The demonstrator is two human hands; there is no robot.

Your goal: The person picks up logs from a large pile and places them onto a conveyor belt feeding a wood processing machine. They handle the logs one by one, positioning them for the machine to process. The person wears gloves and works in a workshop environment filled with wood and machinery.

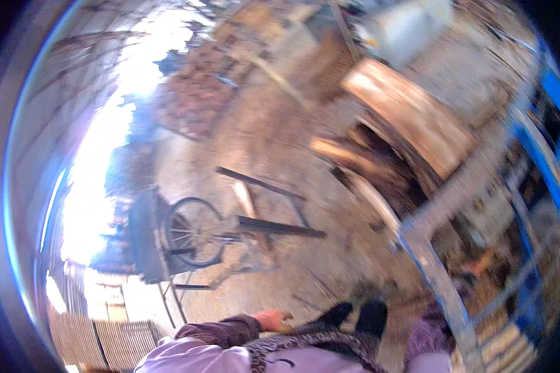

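Observation:
My left hand (272, 320) hangs close to my waist, below a dark brown sleeve cuff. Its fingers are smeared by motion, so I cannot tell whether they hold anything. On the right, my forearm in a purple knitted sleeve (428, 332) passes beside a worn metal frame (438, 273) with blue paint. Beyond the bar, a blurred orange-toned patch that looks like my right hand (481, 262) reaches in among the frame's parts. Its fingers cannot be made out. Nearest to it are the frame's bars and some pale slats (504, 342) low on the right.
Ahead to the right lie large split timber slabs (410, 115) and rough logs (373, 161). A cart with a spoked wheel (195, 232) stands to the left, beside dark metal bars (280, 227). Farther off are a reddish-brown heap (196, 96) and a whitish container (407, 31).

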